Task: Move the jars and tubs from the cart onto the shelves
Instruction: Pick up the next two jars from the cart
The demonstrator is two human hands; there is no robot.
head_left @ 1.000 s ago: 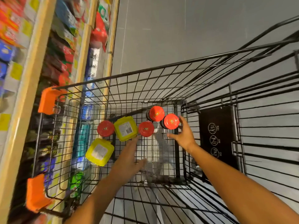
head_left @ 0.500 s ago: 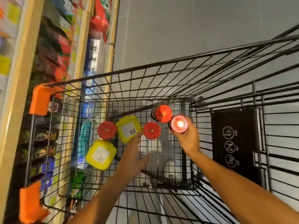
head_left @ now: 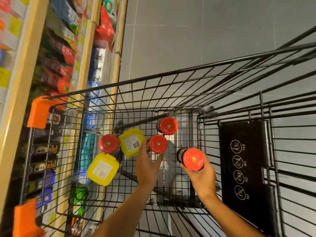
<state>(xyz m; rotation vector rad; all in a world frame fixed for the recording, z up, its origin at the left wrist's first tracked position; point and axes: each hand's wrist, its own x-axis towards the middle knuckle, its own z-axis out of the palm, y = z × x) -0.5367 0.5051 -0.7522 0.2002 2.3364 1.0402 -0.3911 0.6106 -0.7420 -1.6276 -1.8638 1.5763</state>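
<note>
two hands work the cart (head_left: 119, 86): right hand (head_left: 201, 178) clasps a red-lidded jar (head_left: 192, 159) at centre right, so left hand (head_left: 147, 161), fingers loose, should wrap the centre jar (head_left: 158, 144) low before lifting.

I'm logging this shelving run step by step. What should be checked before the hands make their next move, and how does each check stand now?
1. Right hand grips a red-lidded jar, lifted off the cart floor: ok.
2. Left hand has the middle jar gripped: not ok, only reaching beside it.
3. Yellow tubs clear of the left hand: ok.
4. Free slot on the shelves: cannot tell.
5. Cart emptied: not ok.
</note>
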